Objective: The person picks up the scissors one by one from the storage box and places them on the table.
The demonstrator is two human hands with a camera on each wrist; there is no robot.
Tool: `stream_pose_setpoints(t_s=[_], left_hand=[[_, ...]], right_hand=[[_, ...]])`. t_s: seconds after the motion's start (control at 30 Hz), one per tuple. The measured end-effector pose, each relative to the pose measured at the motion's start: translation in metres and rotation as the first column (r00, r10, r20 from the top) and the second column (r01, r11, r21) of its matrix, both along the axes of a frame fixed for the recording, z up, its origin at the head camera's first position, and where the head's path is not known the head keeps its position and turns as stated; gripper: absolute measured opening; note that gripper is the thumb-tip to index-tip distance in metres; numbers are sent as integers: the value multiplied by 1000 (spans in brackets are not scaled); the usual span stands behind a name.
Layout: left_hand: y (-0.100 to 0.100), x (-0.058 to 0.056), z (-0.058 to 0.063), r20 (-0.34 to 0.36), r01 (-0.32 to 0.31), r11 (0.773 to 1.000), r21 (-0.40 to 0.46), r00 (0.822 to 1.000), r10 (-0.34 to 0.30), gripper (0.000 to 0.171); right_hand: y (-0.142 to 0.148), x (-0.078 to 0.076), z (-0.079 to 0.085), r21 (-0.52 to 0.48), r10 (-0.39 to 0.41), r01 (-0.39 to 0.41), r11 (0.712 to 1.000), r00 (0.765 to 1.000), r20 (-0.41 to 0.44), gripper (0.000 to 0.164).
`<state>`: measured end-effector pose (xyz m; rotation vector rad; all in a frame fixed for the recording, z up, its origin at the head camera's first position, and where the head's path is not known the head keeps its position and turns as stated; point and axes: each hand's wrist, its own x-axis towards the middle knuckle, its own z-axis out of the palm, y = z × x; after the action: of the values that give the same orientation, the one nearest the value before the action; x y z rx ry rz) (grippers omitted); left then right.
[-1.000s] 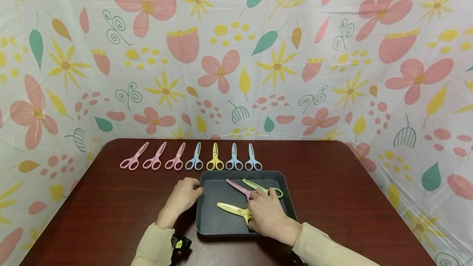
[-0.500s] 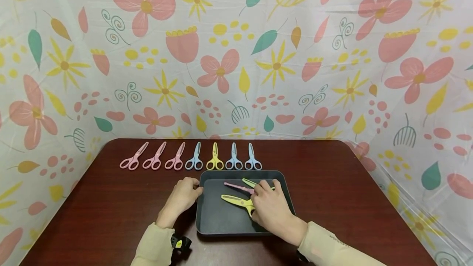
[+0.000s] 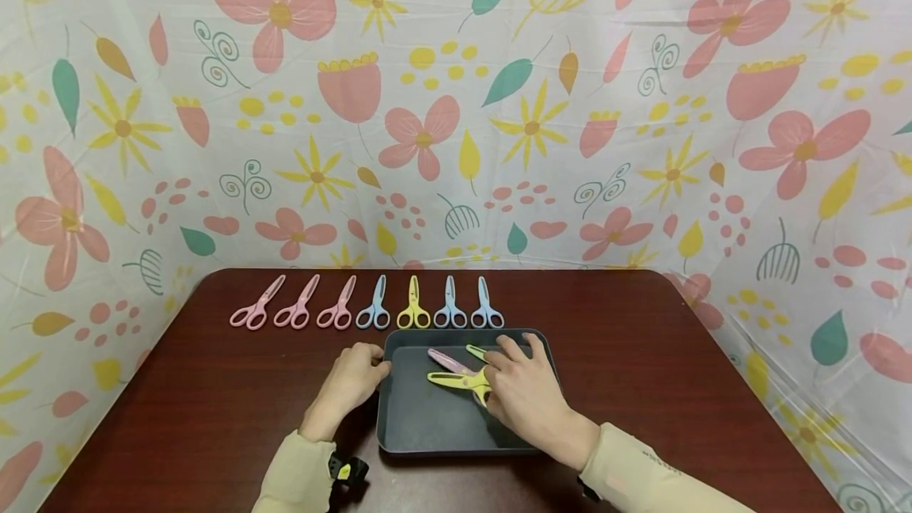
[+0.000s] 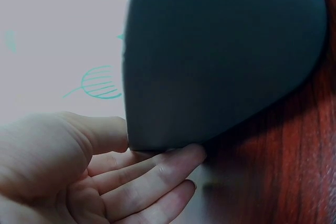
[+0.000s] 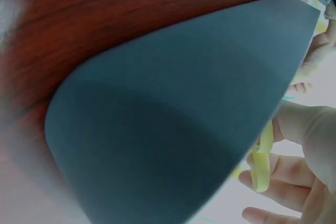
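Observation:
A dark grey tray (image 3: 420, 427) lies on the table with three pairs of scissors in it. At its left rim, my left hand (image 3: 347, 386) holds on; the left wrist view shows the thumb at the rim and fingers against the outer wall (image 4: 210, 66). My right hand (image 3: 529, 393), over the tray's right side, pinches the yellow scissors (image 3: 454, 380) by the handle; a yellow handle loop (image 5: 261, 169) shows between thumb and fingers. Just behind the yellow blades lie pink scissors (image 3: 443, 360), their handles hidden. Green scissors (image 3: 475, 351) are mostly covered by the right fingers.
Behind the tray runs a row of scissors: several pairs, including pink scissors (image 3: 294, 313), blue scissors (image 3: 450, 311) and yellow scissors (image 3: 414, 313). They point away, near the far edge of the brown table (image 3: 641, 362). A flowered curtain (image 3: 456, 125) hangs behind it.
My right hand has shifted forward and a little right with the yellow scissors, whose blades now overlap the pink pair. The pink scissors have shifted left. My left hand has stayed put.

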<state>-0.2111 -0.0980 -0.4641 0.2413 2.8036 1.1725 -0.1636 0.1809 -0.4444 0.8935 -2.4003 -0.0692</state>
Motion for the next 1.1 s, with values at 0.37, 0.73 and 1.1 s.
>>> stream_pose_setpoints(t_s=[0.37, 0.73, 1.1], left_hand=[[1, 0, 1, 8, 4, 1000, 6, 1000, -4, 20], [0, 1, 0, -4, 1, 1000, 3, 1000, -1, 21], [0, 0, 1, -7, 4, 1000, 1, 1000, -4, 22]], right_hand=[[11, -6, 6, -48, 28, -29, 998, 999, -18, 16], [30, -21, 15, -174, -26, 22, 984, 999, -21, 5], [49, -42, 19, -303, -156, 164, 939, 987, 48, 10]])
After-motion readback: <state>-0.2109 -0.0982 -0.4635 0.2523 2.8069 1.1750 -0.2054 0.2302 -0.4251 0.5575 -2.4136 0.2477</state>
